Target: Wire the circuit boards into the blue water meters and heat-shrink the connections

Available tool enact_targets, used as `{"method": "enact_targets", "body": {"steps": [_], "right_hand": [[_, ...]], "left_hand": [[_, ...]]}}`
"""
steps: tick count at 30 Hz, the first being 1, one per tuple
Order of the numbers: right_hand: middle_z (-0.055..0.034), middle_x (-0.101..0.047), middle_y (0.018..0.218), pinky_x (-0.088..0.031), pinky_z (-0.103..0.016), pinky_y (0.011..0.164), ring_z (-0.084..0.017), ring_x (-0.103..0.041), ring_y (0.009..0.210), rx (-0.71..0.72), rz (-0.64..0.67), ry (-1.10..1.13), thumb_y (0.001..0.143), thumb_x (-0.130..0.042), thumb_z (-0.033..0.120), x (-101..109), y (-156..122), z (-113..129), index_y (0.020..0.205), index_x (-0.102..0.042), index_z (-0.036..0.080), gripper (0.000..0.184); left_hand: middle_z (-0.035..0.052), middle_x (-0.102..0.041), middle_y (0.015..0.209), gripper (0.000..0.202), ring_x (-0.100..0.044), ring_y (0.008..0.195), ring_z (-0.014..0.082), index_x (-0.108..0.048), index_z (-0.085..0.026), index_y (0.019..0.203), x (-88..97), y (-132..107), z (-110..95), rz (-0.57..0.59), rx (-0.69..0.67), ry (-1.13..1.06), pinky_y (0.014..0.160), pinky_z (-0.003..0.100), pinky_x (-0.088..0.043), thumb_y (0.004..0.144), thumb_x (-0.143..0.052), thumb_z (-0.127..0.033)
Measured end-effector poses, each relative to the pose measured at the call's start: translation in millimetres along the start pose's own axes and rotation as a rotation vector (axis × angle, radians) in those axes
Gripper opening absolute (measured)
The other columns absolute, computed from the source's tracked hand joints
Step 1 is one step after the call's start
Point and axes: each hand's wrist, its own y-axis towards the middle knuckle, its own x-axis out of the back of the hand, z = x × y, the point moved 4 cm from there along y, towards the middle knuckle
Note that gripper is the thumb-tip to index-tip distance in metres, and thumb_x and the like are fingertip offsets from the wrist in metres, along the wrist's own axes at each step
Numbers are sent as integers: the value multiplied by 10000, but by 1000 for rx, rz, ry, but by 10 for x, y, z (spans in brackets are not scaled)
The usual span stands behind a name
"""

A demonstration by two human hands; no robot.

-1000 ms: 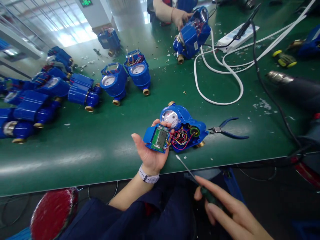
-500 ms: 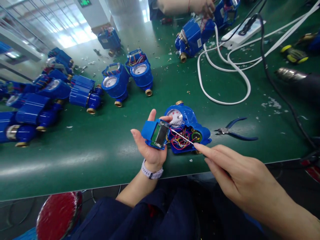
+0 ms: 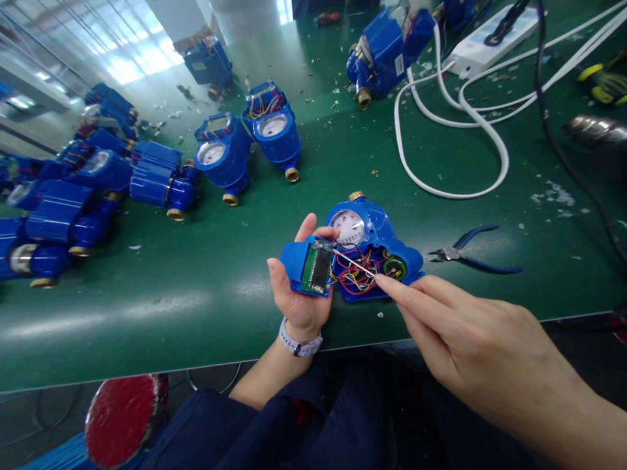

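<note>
Just below the middle of the frame, the left hand [image 3: 298, 297] lies palm up at the near edge of the green table [image 3: 161, 307], its fingers and thumb curled around a small blue cover [image 3: 313, 266] whose green circuit board faces up. The cover sits just left of the open water meter [image 3: 375, 232], joined to it by a tangle of red, yellow and blue wires [image 3: 356, 277]. The meter rests on the table with its round dial up. From the lower right the right hand [image 3: 470, 346] comes in, fingers closed on a thin screwdriver [image 3: 353, 262], forefinger stretched along it; the handle is hidden in the hand and the tip sits at the cover's upper right corner. Blue-handled pliers [image 3: 470, 251] lie on the table to the right of the meter. A white cable [image 3: 455, 124] loops across the upper right, and more blue meters [image 3: 225, 156] crowd the upper left.
</note>
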Motion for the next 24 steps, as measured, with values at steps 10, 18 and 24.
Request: {"method": "enact_targets", "body": {"steps": [10, 18, 24], "right_hand": [[-7, -628, 701, -312, -315, 339, -156, -580, 410, 28, 17, -57, 934, -402, 180, 19, 34, 17, 1215, -668, 162, 388], [-22, -631, 687, -292, -302, 375, -136, -540, 408, 68, 2, -134, 909, -407, 131, 14, 57, 83, 1169, -699, 149, 392], [-24, -636, 695, -317, -299, 438, -138, -519, 440, 101, -13, -209, 913, -420, 94, -16, 10, 164, 1193, -695, 155, 397]], "left_hand": [[67, -693, 980, 526, -633, 1054, 232, -687, -233, 935, 11, 24, 1, -25, 17, -47, 1058, 419, -416, 879, -369, -648], [49, -683, 880, 495, -648, 908, 189, -678, -216, 897, 3, 29, 0, -67, 46, -108, 969, 358, -462, 898, -357, -593], [53, -685, 858, 460, -648, 875, 181, -688, -206, 888, 16, 22, 11, -72, 57, -114, 930, 341, -479, 894, -367, -536]]}}
